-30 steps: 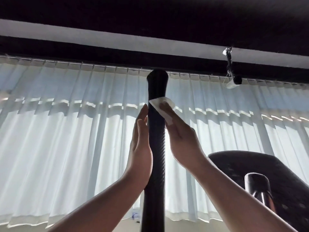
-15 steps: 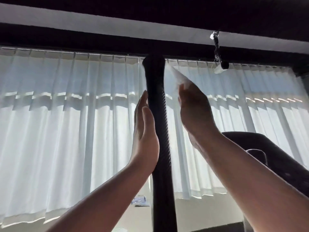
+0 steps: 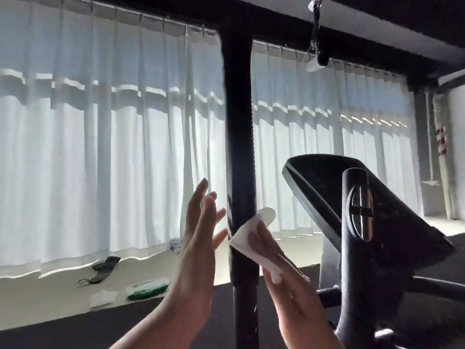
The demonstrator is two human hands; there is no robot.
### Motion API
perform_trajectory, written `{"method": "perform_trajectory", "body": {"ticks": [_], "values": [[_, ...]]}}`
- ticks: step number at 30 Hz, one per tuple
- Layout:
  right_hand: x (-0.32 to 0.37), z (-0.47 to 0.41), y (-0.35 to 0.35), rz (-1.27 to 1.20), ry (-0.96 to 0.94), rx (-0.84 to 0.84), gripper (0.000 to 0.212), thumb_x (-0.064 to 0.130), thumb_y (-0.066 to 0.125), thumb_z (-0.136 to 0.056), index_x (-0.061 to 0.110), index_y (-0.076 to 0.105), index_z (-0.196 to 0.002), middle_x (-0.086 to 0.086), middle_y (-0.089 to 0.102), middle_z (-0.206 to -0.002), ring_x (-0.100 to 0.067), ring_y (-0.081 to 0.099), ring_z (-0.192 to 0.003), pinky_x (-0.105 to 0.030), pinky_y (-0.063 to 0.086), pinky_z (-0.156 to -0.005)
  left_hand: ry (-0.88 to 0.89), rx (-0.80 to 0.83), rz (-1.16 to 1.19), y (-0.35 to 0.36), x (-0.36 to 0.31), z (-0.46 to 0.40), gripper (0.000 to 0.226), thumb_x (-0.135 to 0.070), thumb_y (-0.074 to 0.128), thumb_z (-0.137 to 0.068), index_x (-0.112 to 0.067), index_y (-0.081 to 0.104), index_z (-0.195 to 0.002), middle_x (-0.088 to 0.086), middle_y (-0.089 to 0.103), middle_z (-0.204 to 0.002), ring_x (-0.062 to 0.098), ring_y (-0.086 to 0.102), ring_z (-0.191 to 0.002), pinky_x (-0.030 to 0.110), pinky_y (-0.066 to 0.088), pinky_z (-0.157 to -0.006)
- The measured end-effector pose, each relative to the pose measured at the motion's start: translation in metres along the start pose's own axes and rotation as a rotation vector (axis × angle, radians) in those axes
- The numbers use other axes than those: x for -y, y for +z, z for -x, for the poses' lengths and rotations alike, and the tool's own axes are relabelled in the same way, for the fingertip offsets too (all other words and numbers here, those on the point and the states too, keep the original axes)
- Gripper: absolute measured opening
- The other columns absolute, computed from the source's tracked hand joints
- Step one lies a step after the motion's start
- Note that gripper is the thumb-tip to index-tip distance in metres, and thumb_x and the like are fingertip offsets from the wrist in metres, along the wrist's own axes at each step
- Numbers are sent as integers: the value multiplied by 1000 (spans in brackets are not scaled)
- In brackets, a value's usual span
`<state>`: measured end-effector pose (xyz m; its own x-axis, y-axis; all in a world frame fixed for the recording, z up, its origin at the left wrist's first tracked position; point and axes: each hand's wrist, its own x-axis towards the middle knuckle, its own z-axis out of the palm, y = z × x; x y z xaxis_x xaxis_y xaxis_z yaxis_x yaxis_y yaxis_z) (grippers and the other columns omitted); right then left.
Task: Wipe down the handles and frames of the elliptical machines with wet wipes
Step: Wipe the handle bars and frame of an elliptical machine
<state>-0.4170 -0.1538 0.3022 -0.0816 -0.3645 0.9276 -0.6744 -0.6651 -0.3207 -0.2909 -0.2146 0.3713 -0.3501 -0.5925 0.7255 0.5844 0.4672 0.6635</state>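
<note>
— Against the black upright handle (image 3: 239, 137), pressing a white wet wipe (image 3: 251, 235) with the right hand (image 3: 284, 278): fingers lying straight behind the sheet, flattening it onto the bar's right side, not pinching it.

— Why flat like that?

— Probably spreading the damp cloth over more of the ribbed grip, and letting it slide lengthwise along the bar.

— And the left hand (image 3: 198, 238)?

— Hovering just beside the bar's left side, fingers spread and straight, gripping nothing; whether touching the bar, hard to tell. Likely standing ready to steady the handle against the push from the other side.

— Anything else close by?

— Second handle (image 3: 357, 222) with its metal insert and the dark console (image 3: 392, 212) sitting to the right, seemingly waiting for wiping. Down by the white curtain (image 3: 100, 147), lying on the floor: a green-edged wipe packet (image 3: 147, 288) and a loose white sheet (image 3: 103, 298), kept within reach for a fresh wipe, presumably.
</note>
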Motion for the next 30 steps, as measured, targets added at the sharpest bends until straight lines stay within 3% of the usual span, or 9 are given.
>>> {"method": "perform_trajectory", "body": {"ticks": [3,6,10,13,16,20,22,27,30], "values": [[9,18,-7,36,23,-24,39,47,40,-102,36,53,-137,15,50,-145,-9,43,-138,-15,34,-108,-111,32,37,-5,5,18,39,-53,43,-84,-55,48,-122,-18,57,-130,-6,62,-104,21,46,-88],[33,-22,-13,21,20,-188,36,26,44,-101,45,60,-127,20,64,-125,-2,58,-118,-12,45,-94,-119,30,30,-13,7,24,41,-49,42,-85,-49,48,-125,-10,63,-124,0,65,-103,28,47,-96],[38,-99,-10,477,-199,-205,40,-2,44,-97,5,54,-136,-14,46,-147,-28,43,-138,-24,34,-114,-209,62,52,-25,9,31,43,-51,41,-83,-45,49,-125,-4,72,-112,8,68,-104,32,49,-95],[20,-93,-4,643,-249,-90,44,-1,40,-95,-3,51,-137,-22,43,-147,-31,39,-140,-28,28,-118,-263,95,106,-33,9,35,37,-52,39,-85,-46,50,-120,1,71,-117,14,67,-110,36,50,-95],[14,-35,-2,617,-185,-12,46,-3,41,-97,0,45,-143,-17,37,-153,-24,32,-145,-31,26,-120,-293,113,138,-39,11,36,40,-56,39,-84,-45,52,-121,-1,71,-117,15,67,-110,40,52,-93],[15,28,-7,586,-105,100,45,14,39,-100,4,45,-144,-9,39,-153,-17,34,-144,-28,28,-117,-315,94,132,-37,12,34,48,-60,39,-80,-42,55,-121,-5,73,-107,15,69,-104,38,56,-86],[22,25,-9,522,-92,69,44,19,39,-101,4,49,-141,-7,44,-150,-15,39,-141,-28,32,-116,-311,95,115,-36,11,32,52,-62,38,-79,-40,55,-123,-4,73,-107,16,70,-103,38,57,-84],[49,-74,-18,370,42,-294,40,15,39,-102,13,51,-140,-8,49,-147,-16,41,-139,-26,31,-116,-319,110,113,-40,11,33,56,-61,38,-80,-34,56,-125,-2,74,-109,16,69,-104,43,53,-93],[48,-113,-10,299,79,-169,39,19,35,-103,28,49,-138,8,63,-120,-1,56,-113,-13,38,-99,-304,130,100,-44,14,35,52,-58,37,-83,-32,58,-123,-3,73,-112,12,68,-106,41,51,-97]]}}
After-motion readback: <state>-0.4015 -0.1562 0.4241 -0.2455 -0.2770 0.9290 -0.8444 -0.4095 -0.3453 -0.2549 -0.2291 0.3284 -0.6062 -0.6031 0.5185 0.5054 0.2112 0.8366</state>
